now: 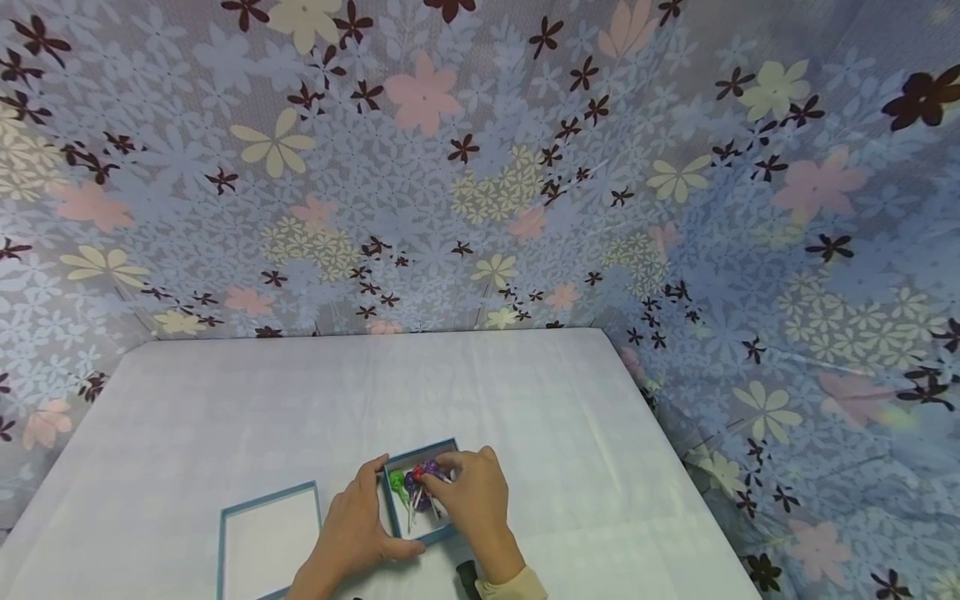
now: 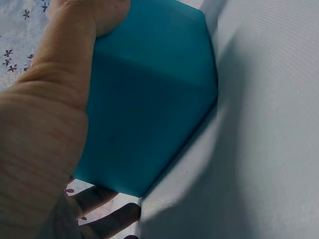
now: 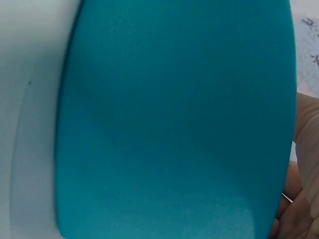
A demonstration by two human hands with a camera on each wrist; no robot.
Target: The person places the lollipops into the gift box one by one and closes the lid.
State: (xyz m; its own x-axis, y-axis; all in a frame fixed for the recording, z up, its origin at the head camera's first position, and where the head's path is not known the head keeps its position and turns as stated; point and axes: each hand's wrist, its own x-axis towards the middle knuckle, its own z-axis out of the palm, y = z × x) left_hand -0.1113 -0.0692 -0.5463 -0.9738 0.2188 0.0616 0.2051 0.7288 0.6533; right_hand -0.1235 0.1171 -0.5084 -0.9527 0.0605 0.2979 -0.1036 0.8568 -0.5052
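Observation:
A square blue box [image 1: 422,451] with a white inside stands near the front of the table and holds several wrapped lollipops. A green lollipop [image 1: 398,483] lies at its left, while purple ones and a red lollipop [image 1: 417,472] with white sticks bunch in the middle. My left hand [image 1: 349,523] grips the box from the left, fingers at the far corner and thumb along the near side. Reaching in over the right side, my right hand [image 1: 477,492] pinches a lollipop among the bunch. Both wrist views show mostly the box's teal outer wall [image 2: 144,104].
To the left lies a shallow blue-edged lid [image 1: 270,537], its white inside facing up. A dark object [image 1: 468,577] sits beside my right wrist. White cloth [image 1: 555,417] covers the table, with flowered fabric [image 1: 420,208] hanging behind and at the sides.

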